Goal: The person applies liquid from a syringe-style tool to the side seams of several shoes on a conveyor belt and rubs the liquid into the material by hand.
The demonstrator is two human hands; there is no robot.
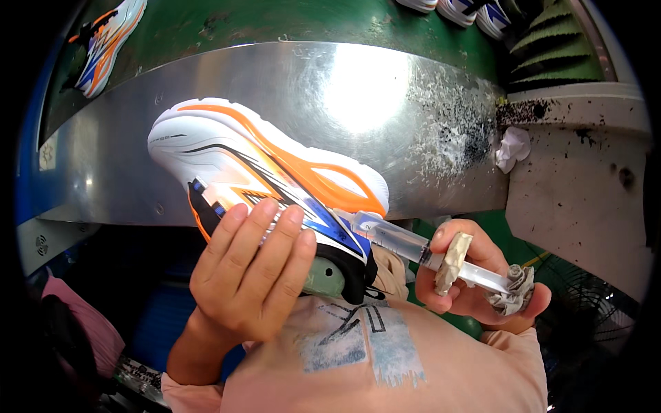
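Fingers of the left hand lie spread and nearly straight across the side of a white, orange and blue running shoe, pressing on its upper and holding it up on its side, with the thick white sole turned upward and away and the heel toward the lower right. A grey-green last shows inside the shoe's black collar. The right hand is curled tightly round a clear plastic syringe, fingers wrapped about its barrel and crusted flange, the palm end behind the wrapped plunger head; the syringe's tip touches the shoe just where the blue upper meets the sole near the heel. Behind the shoe runs a curved, shiny metal panel flecked with black specks toward the right, where a crumpled white rag sits. Further shoes rest on the green surface above.
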